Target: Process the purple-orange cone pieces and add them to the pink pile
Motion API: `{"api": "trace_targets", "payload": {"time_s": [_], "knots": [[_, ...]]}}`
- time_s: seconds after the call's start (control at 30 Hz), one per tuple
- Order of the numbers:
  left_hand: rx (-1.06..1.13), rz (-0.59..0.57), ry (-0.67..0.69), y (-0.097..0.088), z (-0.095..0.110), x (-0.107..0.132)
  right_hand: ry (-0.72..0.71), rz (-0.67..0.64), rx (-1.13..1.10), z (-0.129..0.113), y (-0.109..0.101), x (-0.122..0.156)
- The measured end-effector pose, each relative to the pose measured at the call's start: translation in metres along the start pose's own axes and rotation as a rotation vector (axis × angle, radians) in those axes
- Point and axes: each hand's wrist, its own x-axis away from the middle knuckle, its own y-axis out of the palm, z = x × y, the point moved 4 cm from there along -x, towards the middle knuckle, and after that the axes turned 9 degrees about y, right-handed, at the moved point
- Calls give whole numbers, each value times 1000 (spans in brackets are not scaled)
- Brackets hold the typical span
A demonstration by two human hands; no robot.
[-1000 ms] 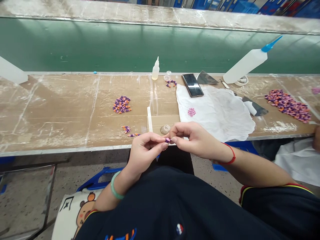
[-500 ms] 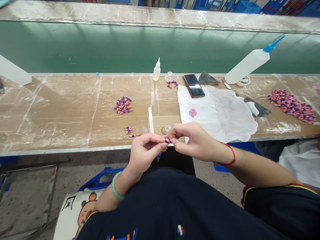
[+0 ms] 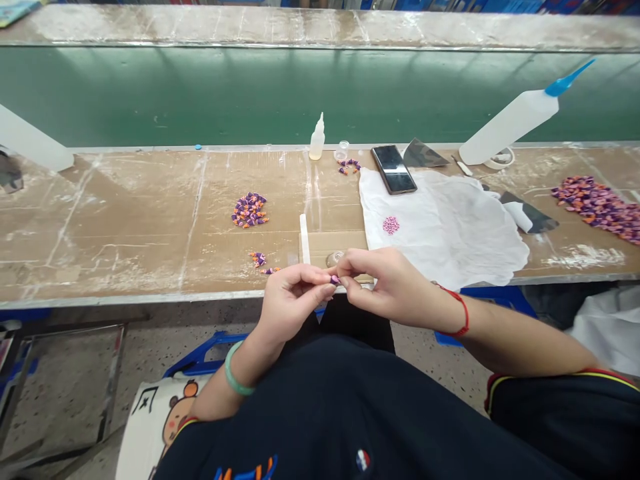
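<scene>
A small purple-and-pink piece [image 3: 335,280] is pinched between thumb and fingers of my left hand [image 3: 290,300], just in front of the table edge. My right hand [image 3: 387,287] is closed in a pinch at the piece's right end; its fingertips hide whatever they hold. Beyond the hands lie a small clear round dish [image 3: 334,259], partly covered by the fingers, and a white strip [image 3: 305,239]. A cluster of tiny pink bits [image 3: 391,225] rests on a white cloth [image 3: 455,220]. Purple-and-orange pieces sit left of the hands in a pile [image 3: 250,211] and a smaller group [image 3: 259,259].
At the back stand a small dropper bottle [image 3: 317,139] and a large white bottle [image 3: 513,127] with a blue nozzle, leaning right. A phone [image 3: 393,169] overlaps the cloth. More pieces form a large heap [image 3: 600,207] at the right. A green panel [image 3: 225,93] borders the table [image 3: 125,233].
The view has shifted slightly, so the table things appear a little farther right. Both hands stay together at the small piece, with almost no change in grip.
</scene>
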Motion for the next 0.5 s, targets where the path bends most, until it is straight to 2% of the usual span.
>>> {"api": "trace_targets", "payload": {"time_s": [0.13, 0.27, 0.37, 0.5], "knots": [[-163, -40, 143, 2, 9, -2, 33, -11, -62, 3, -11, 1], [-422, -84, 309, -3, 14, -8, 93, 103, -102, 15, -28, 4], [-610, -116, 323, -24, 3, -13, 133, 145, -104, 32, -32, 7], [-944, -111, 249, -72, -15, -24, 185, 156, -63, 60, -31, 10]]}}
